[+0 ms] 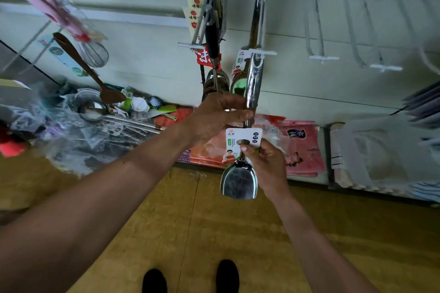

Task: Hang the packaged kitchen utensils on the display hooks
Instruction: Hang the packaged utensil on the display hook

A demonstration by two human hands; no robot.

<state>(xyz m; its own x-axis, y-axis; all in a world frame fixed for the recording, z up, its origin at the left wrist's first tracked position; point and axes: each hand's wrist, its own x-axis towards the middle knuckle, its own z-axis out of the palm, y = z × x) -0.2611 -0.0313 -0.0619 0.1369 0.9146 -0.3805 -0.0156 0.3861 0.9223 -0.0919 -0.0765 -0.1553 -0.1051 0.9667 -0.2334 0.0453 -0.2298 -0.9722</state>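
A steel spatula (239, 182) with a white card label (234, 144) hangs upright, blade down, in front of me. My left hand (214, 119) grips its shiny handle just above the card. My right hand (266, 162) pinches the card's lower right edge beside the blade. The handle's top reaches the tip of a white display hook (262, 52), where another labelled steel utensil (240, 81) hangs. Whether the held spatula is on the hook I cannot tell. A black-handled ladle (213, 40) hangs on the hook to the left.
Several bare white hooks (323, 57) stick out of the wall at the right. A wooden spoon (85, 66) and a whisk (94, 53) hang at the left. A pile of loose utensils (100, 114) and pink packets (301, 147) lie on the shelf below. My shoes (226, 276) stand on a wooden floor.
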